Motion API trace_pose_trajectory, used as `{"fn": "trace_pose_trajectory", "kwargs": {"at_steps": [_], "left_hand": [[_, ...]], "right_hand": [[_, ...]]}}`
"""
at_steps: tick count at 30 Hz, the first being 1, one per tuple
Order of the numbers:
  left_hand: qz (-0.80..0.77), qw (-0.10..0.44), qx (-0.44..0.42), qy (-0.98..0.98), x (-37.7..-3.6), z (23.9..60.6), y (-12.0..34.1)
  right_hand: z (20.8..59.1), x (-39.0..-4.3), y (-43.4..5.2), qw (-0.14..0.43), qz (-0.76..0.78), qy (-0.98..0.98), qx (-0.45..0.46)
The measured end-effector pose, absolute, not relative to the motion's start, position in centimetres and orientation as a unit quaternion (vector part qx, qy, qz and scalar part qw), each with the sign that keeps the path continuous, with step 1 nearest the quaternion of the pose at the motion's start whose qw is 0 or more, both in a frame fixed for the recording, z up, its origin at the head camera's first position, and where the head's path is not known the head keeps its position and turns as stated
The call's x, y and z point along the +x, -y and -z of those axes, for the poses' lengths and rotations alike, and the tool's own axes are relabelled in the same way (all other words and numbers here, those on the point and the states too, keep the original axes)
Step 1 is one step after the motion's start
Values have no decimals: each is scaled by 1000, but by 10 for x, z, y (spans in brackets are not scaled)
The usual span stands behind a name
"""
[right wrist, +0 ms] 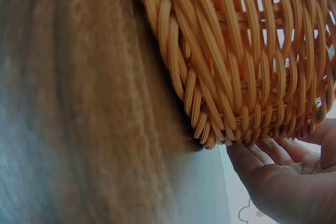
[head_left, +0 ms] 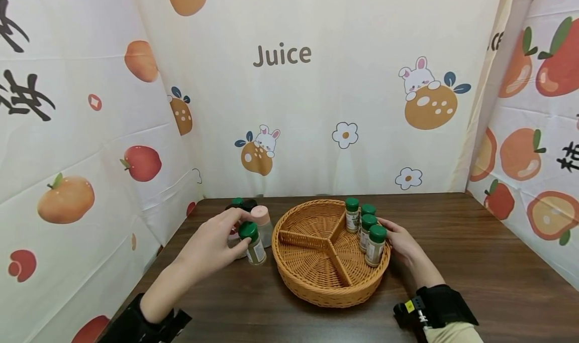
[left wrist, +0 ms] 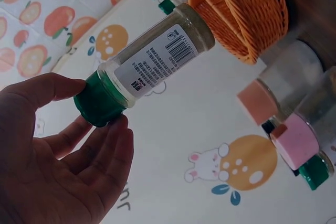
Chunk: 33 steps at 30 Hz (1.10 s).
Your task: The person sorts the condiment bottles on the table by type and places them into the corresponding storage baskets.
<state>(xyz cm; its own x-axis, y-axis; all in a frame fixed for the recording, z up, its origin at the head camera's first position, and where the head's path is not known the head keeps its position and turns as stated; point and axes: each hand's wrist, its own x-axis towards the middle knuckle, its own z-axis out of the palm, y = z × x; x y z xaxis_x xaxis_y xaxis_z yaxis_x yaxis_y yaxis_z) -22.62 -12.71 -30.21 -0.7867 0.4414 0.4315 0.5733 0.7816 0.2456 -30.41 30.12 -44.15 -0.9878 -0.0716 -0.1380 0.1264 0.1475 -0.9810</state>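
Observation:
A round wicker basket (head_left: pixel 316 288) with three compartments stands mid-table. Several green-capped spice jars (head_left: pixel 368 230) stand upright in its right compartment. My left hand (head_left: pixel 239 230) pinches the green cap of another spice jar (head_left: pixel 256 250) just left of the basket; I cannot tell if its base touches the table. The left wrist view shows thumb and fingers of the left hand (left wrist: pixel 100 104) around that cap, with the labelled spice jar (left wrist: pixel 163 56) pointing toward the basket (left wrist: pixel 247 14). My right hand (head_left: pixel 398 240) lies with straight fingers (right wrist: pixel 262 156) against the basket's outer wall (right wrist: pixel 241 61).
Behind my left hand stand more jars: a pink-capped one (head_left: pixel 262 222) and darker-capped ones (head_left: pixel 238 203). The pink-capped jars (left wrist: pixel 283 98) also show in the left wrist view. Printed fabric walls enclose the brown table (head_left: pixel 475 262) at the back and both sides.

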Motion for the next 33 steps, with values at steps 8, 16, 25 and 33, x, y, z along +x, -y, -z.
{"fn": "trace_pose_trajectory", "kwargs": {"at_steps": [8,16,25,33], "left_hand": [[173,178,-302,920,-222,302,116],[171,168,-349,906,-218,301,104],[187,124,-354,908,-205,297,89],[175,119,-374,903,-200,295,80]], "right_hand": [[440,-304,-301,77,656,-750,19],[442,-305,-302,74,652,-754,19],[440,-304,-301,74,656,-751,17],[440,-303,-301,76,653,-753,16]]}}
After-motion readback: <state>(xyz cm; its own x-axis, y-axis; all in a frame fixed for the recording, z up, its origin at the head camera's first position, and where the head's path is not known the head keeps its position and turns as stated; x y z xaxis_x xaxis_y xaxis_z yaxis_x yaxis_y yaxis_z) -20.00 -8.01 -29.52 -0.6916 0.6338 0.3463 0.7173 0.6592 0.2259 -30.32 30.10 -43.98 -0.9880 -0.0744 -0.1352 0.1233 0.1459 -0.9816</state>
